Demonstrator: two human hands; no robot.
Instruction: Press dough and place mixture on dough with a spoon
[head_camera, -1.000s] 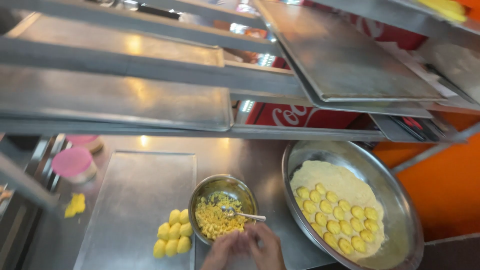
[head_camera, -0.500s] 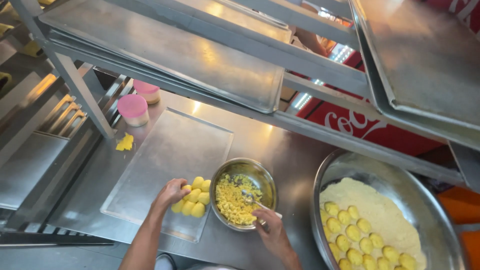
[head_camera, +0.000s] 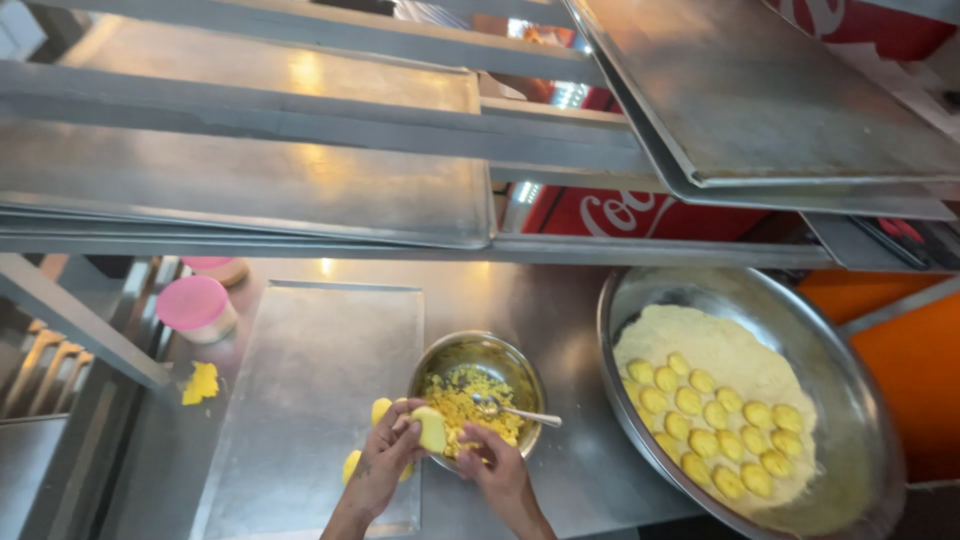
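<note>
Both hands, left hand (head_camera: 385, 465) and right hand (head_camera: 495, 470), pinch 1 yellow dough piece (head_camera: 432, 428) over the steel bowl (head_camera: 480, 358).

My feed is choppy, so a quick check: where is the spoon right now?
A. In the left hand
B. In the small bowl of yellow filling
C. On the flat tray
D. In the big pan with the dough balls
B: the spoon rests in the small bowl of filling, handle over the rim, beside both hands.

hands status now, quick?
Left hand: closed on a yellow dough piece.
Right hand: fingers curled at the small bowl; grip cannot be told.
</note>
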